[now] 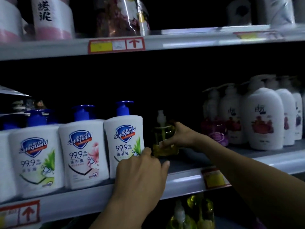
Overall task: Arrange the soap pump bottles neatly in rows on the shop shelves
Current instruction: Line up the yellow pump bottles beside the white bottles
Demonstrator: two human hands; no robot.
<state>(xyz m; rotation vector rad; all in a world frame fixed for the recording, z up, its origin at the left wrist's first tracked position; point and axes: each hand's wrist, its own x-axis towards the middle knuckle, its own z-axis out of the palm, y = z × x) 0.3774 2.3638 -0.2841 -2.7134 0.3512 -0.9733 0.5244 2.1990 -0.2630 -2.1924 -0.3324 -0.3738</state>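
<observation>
A small clear pump bottle of yellow soap (162, 134) stands on the middle shelf (184, 177), set back in a dark gap. My right hand (179, 136) grips it from the right, thumb across its front. Left of it stands a row of white Safeguard pump bottles with blue pumps; the nearest one (123, 139) is at the shelf's front edge. My left hand (142, 172) rests against the lower right of that bottle, fingers loosely bent, hiding its base.
White pump bottles with red and purple flower labels (262, 119) fill the right of the same shelf. More yellow soap bottles (196, 212) sit on the shelf below. Packs of paper rolls (51, 17) stand on the upper shelf. Price tags (214, 178) line the shelf edges.
</observation>
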